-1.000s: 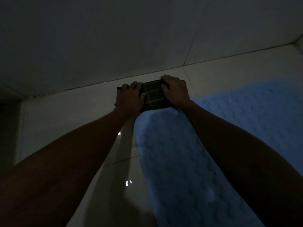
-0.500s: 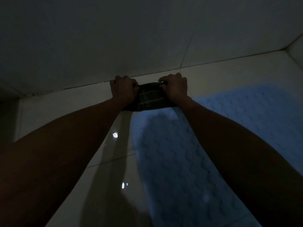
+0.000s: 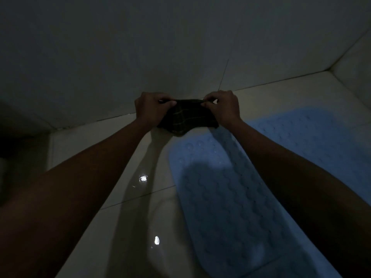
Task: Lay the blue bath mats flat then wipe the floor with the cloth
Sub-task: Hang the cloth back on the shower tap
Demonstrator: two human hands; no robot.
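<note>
My left hand (image 3: 149,109) and right hand (image 3: 224,108) each pinch a top corner of the dark checked cloth (image 3: 187,117); fingers pressed together on its edge, probably to stretch it for wiping. Its long axis runs left-right, hanging above the floor (image 3: 140,197) near the wall. Blue bath mats (image 3: 230,197) lie flat, right.

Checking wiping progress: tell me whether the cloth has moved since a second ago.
Yes. The cloth was pressed flat on the floor short of the wall joint; now both hands hold it up by its top edge, closer to that joint.
</note>
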